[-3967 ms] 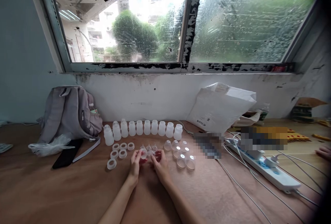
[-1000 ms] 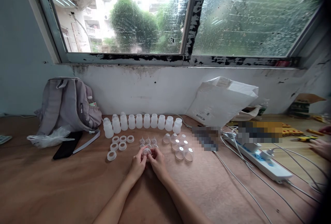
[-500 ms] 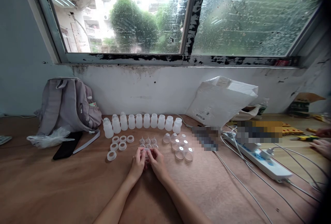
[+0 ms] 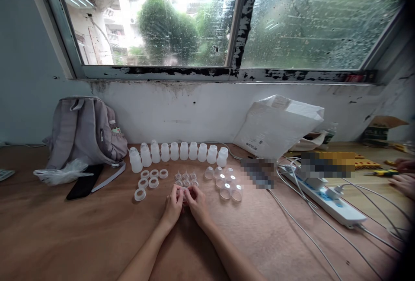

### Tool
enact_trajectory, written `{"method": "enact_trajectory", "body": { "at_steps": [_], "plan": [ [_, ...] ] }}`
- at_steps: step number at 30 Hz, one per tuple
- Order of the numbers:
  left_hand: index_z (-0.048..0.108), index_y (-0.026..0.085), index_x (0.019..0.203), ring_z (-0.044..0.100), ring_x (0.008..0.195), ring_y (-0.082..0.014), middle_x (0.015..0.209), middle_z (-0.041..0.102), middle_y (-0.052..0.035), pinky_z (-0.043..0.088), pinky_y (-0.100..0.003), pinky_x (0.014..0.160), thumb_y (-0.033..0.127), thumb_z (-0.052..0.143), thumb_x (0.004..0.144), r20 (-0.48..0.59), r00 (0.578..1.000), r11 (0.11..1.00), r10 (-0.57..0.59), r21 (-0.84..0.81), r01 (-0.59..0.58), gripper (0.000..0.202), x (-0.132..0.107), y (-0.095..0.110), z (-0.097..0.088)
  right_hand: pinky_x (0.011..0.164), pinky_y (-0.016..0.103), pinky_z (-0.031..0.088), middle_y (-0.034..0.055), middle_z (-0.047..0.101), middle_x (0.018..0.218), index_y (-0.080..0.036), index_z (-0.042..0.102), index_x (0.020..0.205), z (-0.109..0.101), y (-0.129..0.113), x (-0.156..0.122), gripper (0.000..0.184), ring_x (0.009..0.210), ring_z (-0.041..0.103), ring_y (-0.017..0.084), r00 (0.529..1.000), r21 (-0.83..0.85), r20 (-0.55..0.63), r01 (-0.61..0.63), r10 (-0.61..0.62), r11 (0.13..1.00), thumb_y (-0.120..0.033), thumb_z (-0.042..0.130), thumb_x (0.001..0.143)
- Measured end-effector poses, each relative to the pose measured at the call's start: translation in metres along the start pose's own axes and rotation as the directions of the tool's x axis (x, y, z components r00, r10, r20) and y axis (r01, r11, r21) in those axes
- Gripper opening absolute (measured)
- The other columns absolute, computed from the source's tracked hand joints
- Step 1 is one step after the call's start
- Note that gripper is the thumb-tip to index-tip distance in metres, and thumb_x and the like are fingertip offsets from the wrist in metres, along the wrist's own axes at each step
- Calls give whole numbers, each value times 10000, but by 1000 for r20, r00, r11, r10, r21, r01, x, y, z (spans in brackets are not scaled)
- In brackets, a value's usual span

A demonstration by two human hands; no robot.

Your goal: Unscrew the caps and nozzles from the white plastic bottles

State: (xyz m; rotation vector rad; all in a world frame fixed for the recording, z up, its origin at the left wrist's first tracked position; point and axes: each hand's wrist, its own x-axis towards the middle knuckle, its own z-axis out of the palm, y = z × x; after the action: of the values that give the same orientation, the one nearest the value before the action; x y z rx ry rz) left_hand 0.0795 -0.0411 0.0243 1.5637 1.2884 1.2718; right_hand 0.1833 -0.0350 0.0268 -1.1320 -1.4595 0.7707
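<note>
Between my left hand [image 4: 174,203] and my right hand [image 4: 196,201], a small clear bottle nipple [image 4: 184,195] is pinched low over the table; fingers hide most of it, and I cannot tell whether a ring is around it. Just beyond the fingertips stand several clear nipples [image 4: 185,176] in short rows. White collar rings [image 4: 153,183] lie in a group to the left. On the right are several clear dome caps [image 4: 226,191]. Behind everything, a row of frosted baby bottles [image 4: 183,151] stands upright; the leftmost few have tops on.
A grey backpack [image 4: 84,132], a plastic bag [image 4: 63,175] and a black flat case [image 4: 84,183] are on the left. A white bag [image 4: 279,125], a power strip [image 4: 343,209] and loose cables occupy the right. Another person's hand [image 4: 403,183] shows at the far right edge.
</note>
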Motion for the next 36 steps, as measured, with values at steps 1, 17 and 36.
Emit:
{"method": "enact_trajectory", "body": {
  "at_steps": [1,17,36],
  "plan": [
    [430,212,787,424,317,-75,538,529,47,318,-186,362,441,353,801,0,1000,1000,-3,-8,3,242,0,0,0,492,219,394,-6,549,584,-194,537,648,0,0,0,237,537,491,126,1000,12,0,-2,2,1000,-385,459,764],
    [480,169,913,370,303,-52,488,455,52,224,-139,277,613,292,738,159,944,878,-289,-349,327,513,8,1,-12,543,217,389,-1,556,637,-172,535,720,-5,-1,5,197,562,497,118,964,-40,247,111,-98,993,-318,429,796],
    [481,157,519,319,334,-68,389,396,52,248,-196,354,512,407,702,-46,941,897,-336,-322,304,406,18,-15,-8,486,201,282,-26,467,524,-175,458,578,10,-12,-10,242,478,406,96,935,-143,286,260,-212,955,-209,374,802]
  ]
}}
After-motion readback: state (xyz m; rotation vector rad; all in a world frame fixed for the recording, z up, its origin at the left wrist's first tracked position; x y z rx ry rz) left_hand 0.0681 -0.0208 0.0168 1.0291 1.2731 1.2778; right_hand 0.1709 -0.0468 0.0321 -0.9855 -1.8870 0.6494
